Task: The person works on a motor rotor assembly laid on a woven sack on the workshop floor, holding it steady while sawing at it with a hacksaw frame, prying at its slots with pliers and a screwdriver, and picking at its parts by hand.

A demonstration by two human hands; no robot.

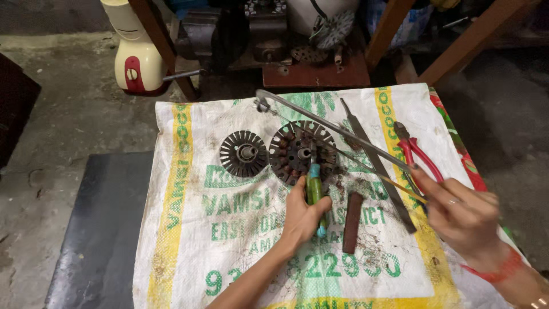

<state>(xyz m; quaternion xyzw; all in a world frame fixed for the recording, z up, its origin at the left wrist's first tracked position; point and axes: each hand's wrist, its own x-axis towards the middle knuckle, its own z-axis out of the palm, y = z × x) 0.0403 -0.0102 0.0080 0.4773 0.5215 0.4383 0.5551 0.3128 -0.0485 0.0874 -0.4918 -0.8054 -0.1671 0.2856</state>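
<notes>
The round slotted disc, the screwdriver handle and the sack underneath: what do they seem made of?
Slotted disc: likely metal, dull dark grey, thin radial fins. Screwdriver handle in the left hand: probably plastic, translucent green. Sack: apparently woven plastic, white, printed, stained.

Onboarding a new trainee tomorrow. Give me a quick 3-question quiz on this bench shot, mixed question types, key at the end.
1. True or false: the left hand grips a green-handled screwdriver whose tip points at the round rusty wound stator.
2. Which lies left of that stator? A) red-handled pliers B) dark finned metal disc C) flat metal file
3. Fill in: the right hand holds the handle end of a grey metal ______ frame, not the brown rectangular block.

Key
1. True
2. B: the dark finned metal disc; the red-handled pliers and flat metal file lie to the right.
3. hacksaw; the brown rectangular block lies untouched.
</notes>
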